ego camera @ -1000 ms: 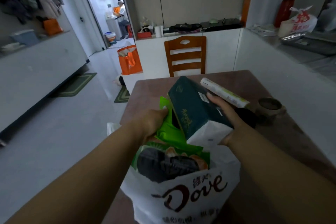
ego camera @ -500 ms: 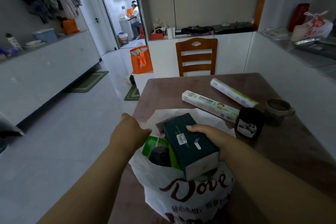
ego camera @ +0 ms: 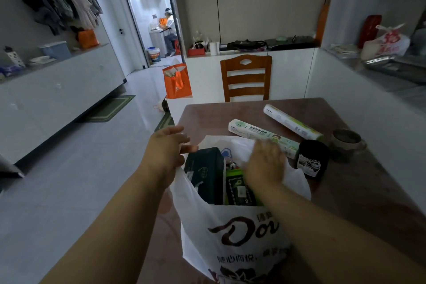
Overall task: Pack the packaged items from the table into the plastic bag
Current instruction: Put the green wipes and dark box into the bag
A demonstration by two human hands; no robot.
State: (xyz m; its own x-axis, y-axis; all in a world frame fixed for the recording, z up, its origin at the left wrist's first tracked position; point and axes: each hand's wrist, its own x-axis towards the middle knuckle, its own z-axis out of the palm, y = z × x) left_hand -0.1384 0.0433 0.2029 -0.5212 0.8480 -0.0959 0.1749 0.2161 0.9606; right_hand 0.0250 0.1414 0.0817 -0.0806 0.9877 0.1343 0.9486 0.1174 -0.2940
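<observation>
the white plastic bag [ego camera: 232,233] is standing on the brown table [ego camera: 359,182], already holding a dark green tissue pack [ego camera: 202,175] and a green-edged packet [ego camera: 239,189]. the left hand [ego camera: 167,152] is gripping the bag's left rim, fingers partly extended, keeping the mouth open. the right hand [ego camera: 265,161] is hovering over the mouth, blurred, fingers fairly straight and seemingly holding nothing. waiting on the table just beyond the bag are a long flat box [ego camera: 260,132], a wrapped roll [ego camera: 292,122] and a black jar [ego camera: 311,159]. the risk i'm judging: the bag is sitting close to the table's near edge and looking full, so pushing the long box in could be tipping it, or the thin rim slipping from the left hand's hold.
</observation>
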